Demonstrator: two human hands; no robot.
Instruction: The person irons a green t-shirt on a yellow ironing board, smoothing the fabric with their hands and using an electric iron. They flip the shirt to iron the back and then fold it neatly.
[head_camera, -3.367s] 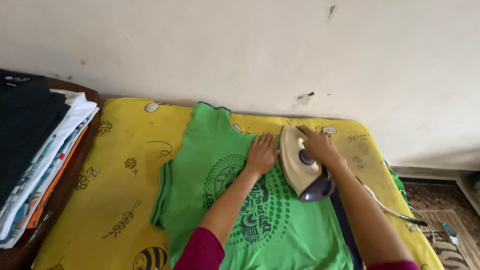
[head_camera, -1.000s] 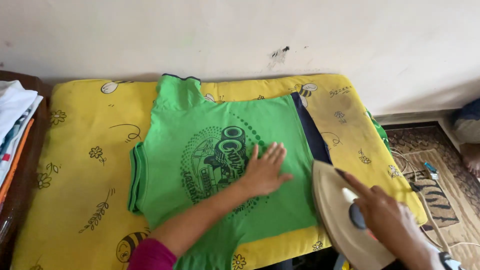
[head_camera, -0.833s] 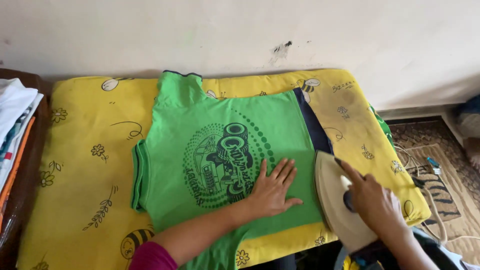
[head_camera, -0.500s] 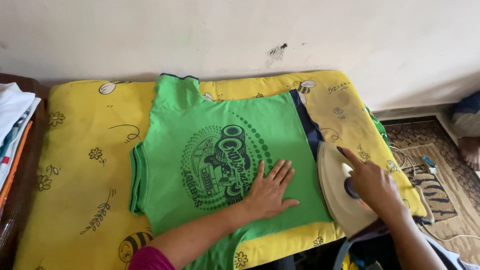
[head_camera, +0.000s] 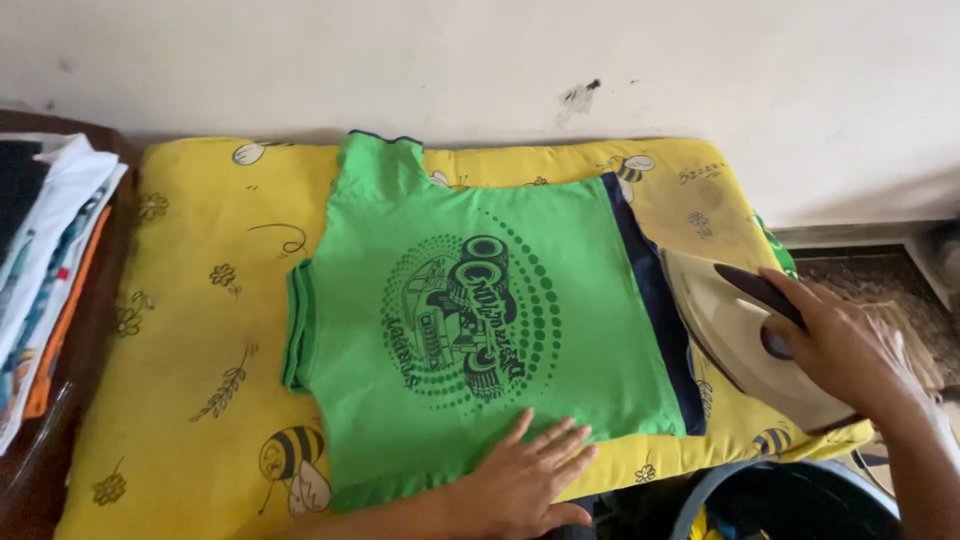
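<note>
The green shirt (head_camera: 480, 330) lies mostly smoothed; its hem is pressed by the flat, empty left hand (head_camera: 530, 480), while the iron (head_camera: 745, 335) is gripped by the right hand (head_camera: 845, 345) at the shirt's side edge.

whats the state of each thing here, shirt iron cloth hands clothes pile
green t-shirt: spread flat, print up, on the yellow cloth
yellow cloth: spread out under the shirt
iron: on the cloth, at the shirt's edge
right hand: grip closed on the iron's handle
left hand: flat, pressing the shirt's edge
folded clothes: stacked to the left
</note>
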